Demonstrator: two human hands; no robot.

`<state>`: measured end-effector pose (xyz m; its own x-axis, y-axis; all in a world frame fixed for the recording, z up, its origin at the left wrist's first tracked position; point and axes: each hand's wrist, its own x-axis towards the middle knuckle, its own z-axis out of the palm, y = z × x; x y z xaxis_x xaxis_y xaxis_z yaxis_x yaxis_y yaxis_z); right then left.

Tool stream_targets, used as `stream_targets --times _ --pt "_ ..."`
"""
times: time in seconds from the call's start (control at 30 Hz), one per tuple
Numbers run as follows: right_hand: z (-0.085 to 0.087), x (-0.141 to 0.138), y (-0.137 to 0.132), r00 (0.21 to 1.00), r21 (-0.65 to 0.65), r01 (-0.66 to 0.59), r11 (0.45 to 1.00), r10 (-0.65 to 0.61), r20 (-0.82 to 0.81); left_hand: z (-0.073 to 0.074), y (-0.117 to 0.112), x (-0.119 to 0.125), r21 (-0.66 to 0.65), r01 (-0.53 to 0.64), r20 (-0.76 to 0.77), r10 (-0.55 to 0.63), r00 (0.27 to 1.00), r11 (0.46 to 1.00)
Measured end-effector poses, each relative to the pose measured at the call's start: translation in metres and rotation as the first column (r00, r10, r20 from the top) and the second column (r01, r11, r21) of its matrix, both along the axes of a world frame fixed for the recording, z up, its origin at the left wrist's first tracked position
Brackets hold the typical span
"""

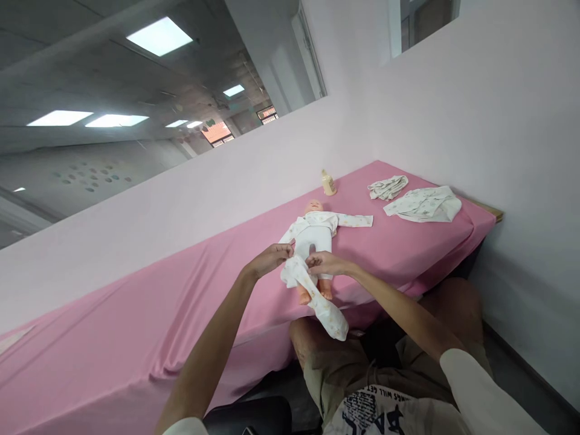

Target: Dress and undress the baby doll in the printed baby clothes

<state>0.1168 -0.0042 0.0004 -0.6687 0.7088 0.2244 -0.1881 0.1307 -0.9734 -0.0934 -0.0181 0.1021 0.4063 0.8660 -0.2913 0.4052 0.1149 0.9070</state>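
A baby doll (312,232) in a white patterned top lies on its back on the pink-covered table (136,326), its bare feet toward me. My left hand (270,258) and my right hand (324,262) are both closed on a small white patterned garment (317,296), pinching its upper edge just above the doll's legs. The rest of the garment hangs down over the table's front edge toward my lap.
A small baby bottle (328,182) stands by the wall behind the doll's head. Two more folded white garments (387,187) (423,204) lie at the table's far right end. A pale wall runs along the back. My knees are below the table edge.
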Motion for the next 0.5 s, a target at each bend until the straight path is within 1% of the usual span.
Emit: stream_targets --times 0.1,0.2,0.3,0.4,0.43,0.5 --pt "0.000 0.000 -0.003 0.999 -0.001 -0.041 0.999 0.041 0.003 0.000 -0.002 0.002 -0.027 -0.011 0.097 0.013 0.995 1.000" --pt "-0.001 0.001 0.002 0.997 -0.034 -0.037 0.999 0.035 -0.065 -0.005 -0.005 0.002 -0.112 -0.037 0.095 0.047 0.994 0.993" --pt "-0.001 -0.003 0.007 0.989 -0.083 -0.006 0.997 -0.006 -0.145 -0.015 -0.006 0.004 -0.208 -0.085 0.050 0.098 0.994 0.974" --pt "0.007 -0.013 0.010 0.979 -0.113 0.046 0.993 -0.067 -0.193 -0.031 -0.002 0.009 -0.298 -0.038 0.046 0.055 0.997 0.954" --pt "0.011 -0.017 0.010 0.979 -0.091 0.069 0.993 -0.085 -0.185 -0.036 -0.001 0.011 -0.312 -0.013 0.068 0.036 0.997 0.950" --pt "0.024 -0.024 0.011 0.985 0.014 0.118 0.993 -0.115 -0.130 -0.046 0.004 0.013 -0.302 0.008 0.148 0.039 0.988 0.953"
